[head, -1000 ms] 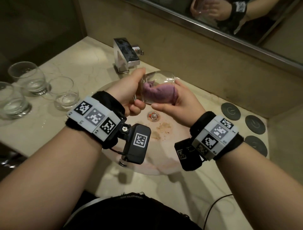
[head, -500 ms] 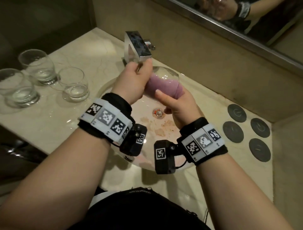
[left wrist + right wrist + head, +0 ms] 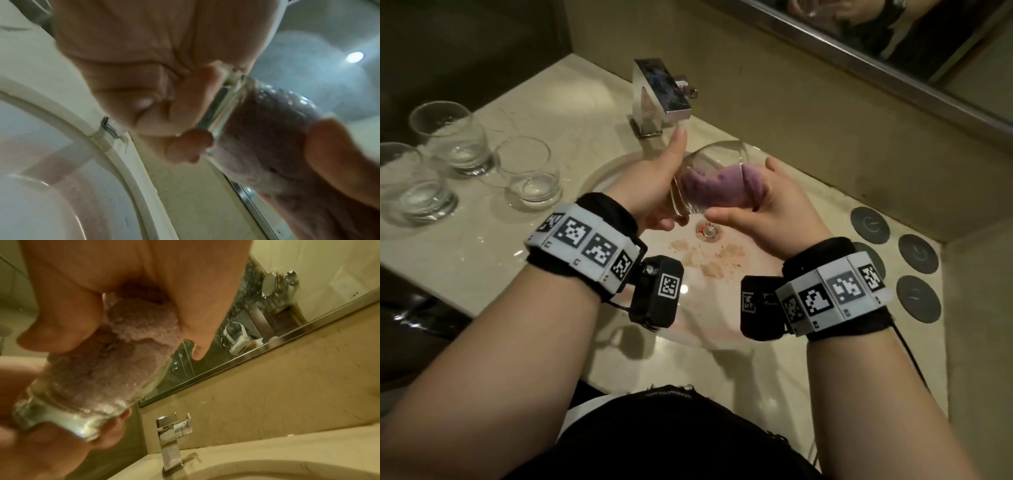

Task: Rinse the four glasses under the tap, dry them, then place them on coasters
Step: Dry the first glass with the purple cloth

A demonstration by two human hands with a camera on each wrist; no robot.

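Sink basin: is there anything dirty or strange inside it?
Yes. Brownish-orange patches lie on the sink basin floor beside the drain, under the held glass. They look like stains or residue; which, I cannot tell.

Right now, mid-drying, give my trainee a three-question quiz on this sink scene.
1. True or false: the purple cloth is stuffed inside the held glass.
2. How many glasses stand on the counter left of the sink?
3. Which hand grips the held glass at its base: A) left hand B) right hand?

Key: 1 true; 2 three; 3 A. The four coasters on the right bear nothing.
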